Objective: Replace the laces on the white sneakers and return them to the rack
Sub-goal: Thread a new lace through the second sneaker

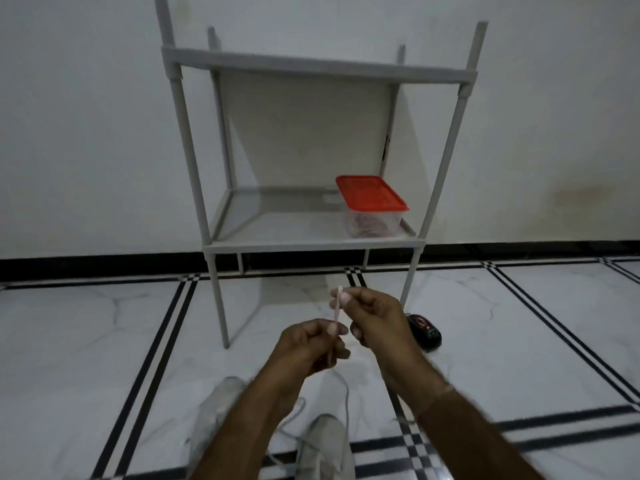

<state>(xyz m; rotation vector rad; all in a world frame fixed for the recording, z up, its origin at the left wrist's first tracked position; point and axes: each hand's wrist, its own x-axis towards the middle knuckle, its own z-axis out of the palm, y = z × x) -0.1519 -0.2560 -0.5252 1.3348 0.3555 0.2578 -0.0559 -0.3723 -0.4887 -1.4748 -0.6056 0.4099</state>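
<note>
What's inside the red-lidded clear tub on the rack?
Through the wall of the clear plastic tub, a reddish mass shows, too blurred to identify. Its red lid hides the top.

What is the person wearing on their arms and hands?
No gloves on the left hand or the right hand, and no sleeves show on the forearms. A thin pale band circles the right wrist. I can't see any rings or a watch.

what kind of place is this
Likely a room in a home: a tiled floor with black stripes, a grey shoe rack against a white wall with a red-lidded box on it, and white sneakers on the floor.
</note>
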